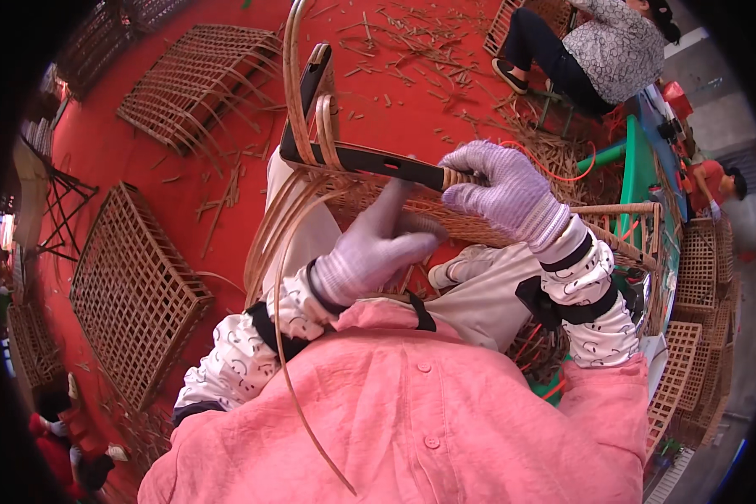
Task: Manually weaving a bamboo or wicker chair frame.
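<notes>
A black angled frame (378, 163) with slots lies across my lap, one arm rising toward the far side. Pale cane strips loop up through its left corner, and woven cane (462, 223) hangs beneath its long bar. My right hand (504, 189), in a light purple knitted glove, closes round the bar's right end, where cane is wound about it. Below the bar, my left hand (378, 248) wears the same kind of glove. Its thumb and fingers are apart, slightly blurred, with some fingertips near the bar's underside. One long cane strip (290, 370) trails down over my pink shirt.
Woven cane panels (139, 294) and another lattice piece (197, 84) rest on the red floor at left. Cane scraps (420, 50) litter the far floor. A seated person (609, 55) works at the far right, near a green frame (638, 168). More lattice baskets (697, 265) stand at right.
</notes>
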A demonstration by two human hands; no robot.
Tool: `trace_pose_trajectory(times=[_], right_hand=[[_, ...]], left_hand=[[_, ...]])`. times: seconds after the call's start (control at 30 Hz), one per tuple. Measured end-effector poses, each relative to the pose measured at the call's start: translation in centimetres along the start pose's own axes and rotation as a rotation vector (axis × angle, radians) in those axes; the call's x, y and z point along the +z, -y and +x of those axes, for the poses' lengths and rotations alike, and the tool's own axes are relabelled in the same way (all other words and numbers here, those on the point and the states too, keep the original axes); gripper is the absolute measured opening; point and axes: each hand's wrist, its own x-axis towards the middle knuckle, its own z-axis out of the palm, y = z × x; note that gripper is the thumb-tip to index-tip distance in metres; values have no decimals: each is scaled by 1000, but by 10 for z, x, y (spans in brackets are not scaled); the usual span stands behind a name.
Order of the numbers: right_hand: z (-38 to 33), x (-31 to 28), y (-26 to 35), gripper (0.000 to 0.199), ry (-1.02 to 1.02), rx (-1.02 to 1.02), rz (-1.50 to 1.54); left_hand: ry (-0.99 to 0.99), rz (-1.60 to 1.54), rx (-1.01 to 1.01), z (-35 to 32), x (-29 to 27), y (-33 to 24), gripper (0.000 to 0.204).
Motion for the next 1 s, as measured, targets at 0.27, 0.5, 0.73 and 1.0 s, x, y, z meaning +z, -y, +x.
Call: trace_pose_trajectory(times=[0.27, 0.5, 0.73, 1.0], right_hand=[[-1, 6, -9, 31, -68, -124, -49], [-14, 16, -11, 26, -258, -190, -294], [-16, 23, -1, 33, -281, -143, -326], [-13, 20, 8, 33, -208, -113, -356]], left_hand=[[-88, -18, -63, -7, 21, 1, 20], [118, 419, 611, -13, -11, -119, 18], [120, 1136, 646, 6, -13, -109, 17], [55, 795, 28, -13, -7, -5, 30]])
